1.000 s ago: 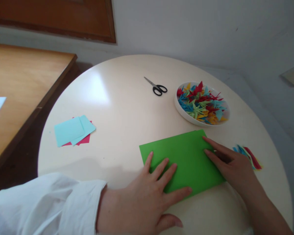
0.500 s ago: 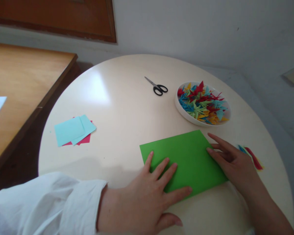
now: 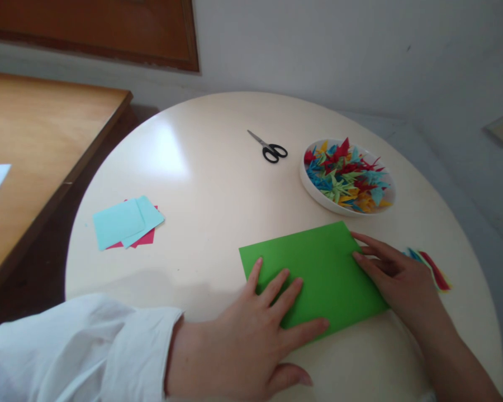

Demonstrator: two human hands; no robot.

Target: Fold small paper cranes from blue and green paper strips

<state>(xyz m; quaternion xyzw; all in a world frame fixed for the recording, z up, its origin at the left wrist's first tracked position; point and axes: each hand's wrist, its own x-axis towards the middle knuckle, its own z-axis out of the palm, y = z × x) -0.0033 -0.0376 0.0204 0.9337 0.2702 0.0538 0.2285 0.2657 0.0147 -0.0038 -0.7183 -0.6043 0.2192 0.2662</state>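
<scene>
A green sheet of paper (image 3: 318, 268) lies flat near the front of the round white table. My left hand (image 3: 260, 329) rests on its left part, fingers spread and pressing down, palm partly off the near edge. At the right edge of the sheet, my right hand (image 3: 398, 279) has its thumb on top and its other fingers along or under the edge, holding it. Some of those fingertips are hidden by the hand and paper. Beyond the sheet stands a white round dish (image 3: 318, 195) filled with folded paper cranes (image 3: 343, 173) in several colours.
Black-handled scissors (image 3: 270, 149) lie at the back middle of the table (image 3: 209, 206). Light blue and red paper pieces (image 3: 121, 220) overlap on the left. Coloured paper strips (image 3: 433, 271) lie beyond my right hand. A wooden desk (image 3: 46, 134) stands to the left, a wall behind.
My right hand's index finger has moved slightly left, in against the green sheet's right edge. My left hand has stayed still.
</scene>
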